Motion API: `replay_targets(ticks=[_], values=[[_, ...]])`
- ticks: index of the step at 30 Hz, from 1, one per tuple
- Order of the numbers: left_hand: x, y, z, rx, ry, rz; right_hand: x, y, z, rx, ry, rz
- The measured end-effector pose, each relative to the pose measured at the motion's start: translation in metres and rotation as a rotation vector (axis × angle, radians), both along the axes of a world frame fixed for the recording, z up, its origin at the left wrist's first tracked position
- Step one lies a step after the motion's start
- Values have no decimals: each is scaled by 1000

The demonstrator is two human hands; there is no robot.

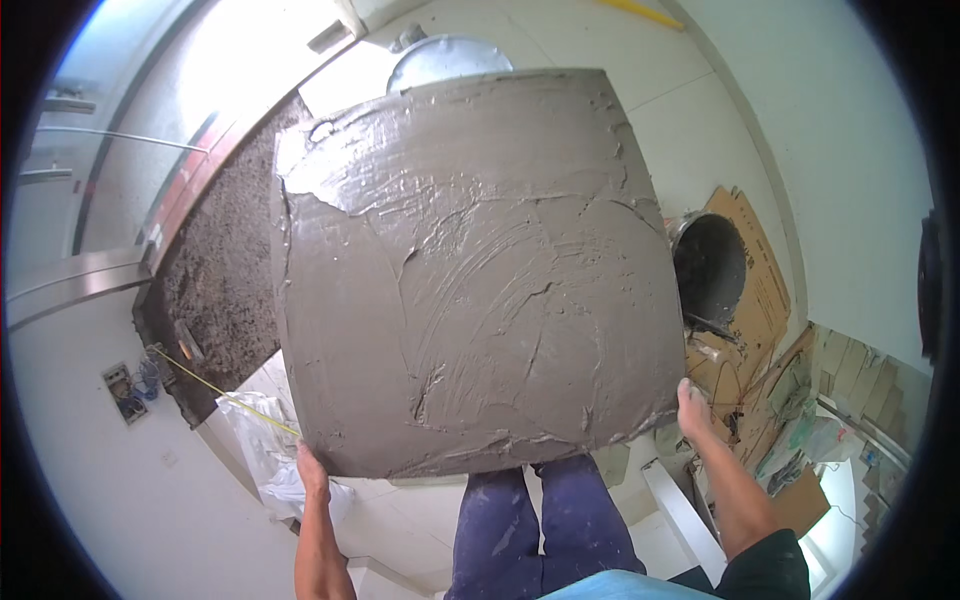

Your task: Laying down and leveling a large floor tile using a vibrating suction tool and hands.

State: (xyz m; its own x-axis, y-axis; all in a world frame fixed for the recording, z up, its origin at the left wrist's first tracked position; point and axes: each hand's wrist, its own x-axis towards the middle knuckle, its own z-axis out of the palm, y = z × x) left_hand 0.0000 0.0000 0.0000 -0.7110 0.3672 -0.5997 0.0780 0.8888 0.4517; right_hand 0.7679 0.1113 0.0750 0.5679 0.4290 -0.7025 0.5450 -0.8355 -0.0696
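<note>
A large square tile [500, 300] fills the middle of the head view, its upper face spread with wet grey adhesive marked by trowel strokes. My left hand [312, 472] is closed on its near left corner. At the near right corner, my right hand [693, 412] grips the edge, thumb showing at the side. The fingers of both hands are mostly hidden beneath the tile. It is held up in front of my legs [545, 530], above the floor.
Rough dark mortar [220, 255] covers a floor strip at left, beside a doorway. A yellow line [225, 392] runs toward my left hand. White plastic bags [265, 440] lie below it. A bucket [710, 265] lies on cardboard [765, 290] at right; a round metal tub [450, 58] stands beyond the tile.
</note>
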Motion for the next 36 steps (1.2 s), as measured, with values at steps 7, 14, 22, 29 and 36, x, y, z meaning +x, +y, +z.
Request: replay_targets(ticks=[7,14,22,29,36], values=[[1,119,228,-96,185,-64,58,49,165,484,5,135],[-20,279,407,618,-316,20,10,258,374,691,259,-371],[-34,451,448,1080,-506,-147,4,423,420,1074,357,-223],[-35,555,461,1101,-348,-205,-11,518,413,1285,442,-237],[-24,612,465,1100,0,-33,-9,569,351,1337,441,-212]])
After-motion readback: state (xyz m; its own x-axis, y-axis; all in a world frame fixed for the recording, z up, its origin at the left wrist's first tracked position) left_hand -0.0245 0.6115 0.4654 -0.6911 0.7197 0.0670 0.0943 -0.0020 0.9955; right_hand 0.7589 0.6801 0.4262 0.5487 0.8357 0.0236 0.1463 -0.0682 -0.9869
